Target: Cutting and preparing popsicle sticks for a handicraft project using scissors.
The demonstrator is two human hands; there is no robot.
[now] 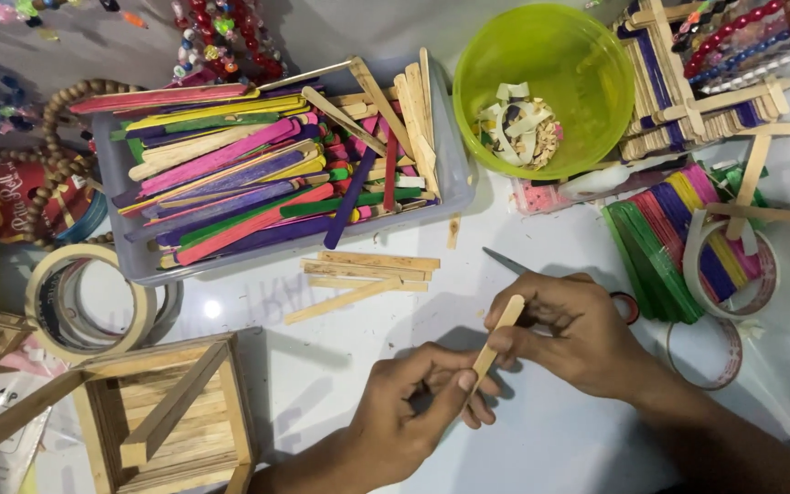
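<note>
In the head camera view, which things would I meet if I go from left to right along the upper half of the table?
Roll of beige tape → grey plastic tray of coloured wooden craft sticks → lime green plastic bowl of paper scraps → stack of green, pink and purple craft sticks → white tape roll lying on that stack.

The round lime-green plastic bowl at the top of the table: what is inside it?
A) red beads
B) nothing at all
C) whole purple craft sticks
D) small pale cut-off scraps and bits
D: the round lime-green plastic bowl holds a little heap of pale cut-off scraps and bits on its bottom, with no whole sticks or beads inside it.
</note>
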